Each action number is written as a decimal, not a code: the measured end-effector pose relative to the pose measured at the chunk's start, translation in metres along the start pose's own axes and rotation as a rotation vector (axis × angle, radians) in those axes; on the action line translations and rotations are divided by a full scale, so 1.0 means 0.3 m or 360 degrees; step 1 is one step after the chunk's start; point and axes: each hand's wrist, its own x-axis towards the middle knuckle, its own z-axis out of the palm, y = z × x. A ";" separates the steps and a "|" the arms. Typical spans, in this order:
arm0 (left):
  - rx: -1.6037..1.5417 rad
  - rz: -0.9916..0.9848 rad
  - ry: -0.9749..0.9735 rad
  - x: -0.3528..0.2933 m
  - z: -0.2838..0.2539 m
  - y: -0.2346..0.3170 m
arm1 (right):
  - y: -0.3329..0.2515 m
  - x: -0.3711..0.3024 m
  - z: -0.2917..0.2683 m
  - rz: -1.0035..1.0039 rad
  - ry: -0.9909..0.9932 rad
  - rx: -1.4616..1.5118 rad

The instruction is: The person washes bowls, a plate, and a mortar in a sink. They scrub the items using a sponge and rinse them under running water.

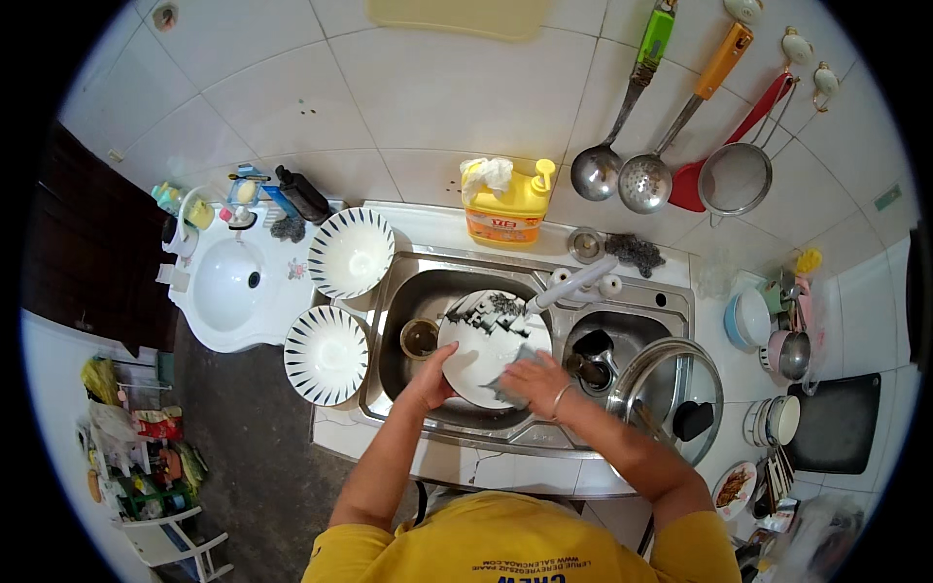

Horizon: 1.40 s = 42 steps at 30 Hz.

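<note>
The step looks like wiping the plate (486,358) with a grey cloth (509,377), and it calls for a steady rim and broad strokes. The left hand (433,377) grips the plate's left edge, thumb on the upper face; a firm hold there should stop the disc spinning under pressure. The right hand (537,384) is closed over the cloth and best works it flat, from the lower right across the middle and around the rim, turning the plate so no part is missed. Wet glaze may slip, so keeping it low over the basin (394,374) seems wise, clear of the cup (420,338) just left and the faucet (573,282) at the upper right.

The plate lies between the hands, tilted: right of the left hand, left of and partly under the right. Whether its underside touches the basin, I cannot tell.
</note>
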 end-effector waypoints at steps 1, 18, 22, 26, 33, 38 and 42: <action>0.0072 -0.0006 -0.0036 -0.010 0.003 0.014 | 0.044 -0.018 0.004 -0.0074 0.0210 -0.0098; 0.0193 0.0076 0.0162 0.026 0.036 -0.122 | 0.065 0.023 -0.017 0.0407 -0.0345 0.0210; -0.0066 0.0157 0.0037 0.042 0.109 -0.138 | 0.023 0.139 0.102 0.0521 -0.0053 0.0372; 0.0004 0.0204 0.0137 0.057 0.035 -0.114 | -0.003 0.123 0.056 0.0184 -0.0484 0.0701; 0.0059 0.0187 0.0234 -0.002 0.000 -0.083 | 0.185 0.051 0.070 0.0657 0.0258 -0.0043; -0.0204 0.0035 0.0080 0.014 -0.028 -0.079 | 0.243 0.083 0.000 0.1133 0.0306 0.1555; -0.0301 -0.0033 0.0043 0.011 -0.014 -0.074 | 0.287 0.072 0.046 0.1208 0.0177 0.1470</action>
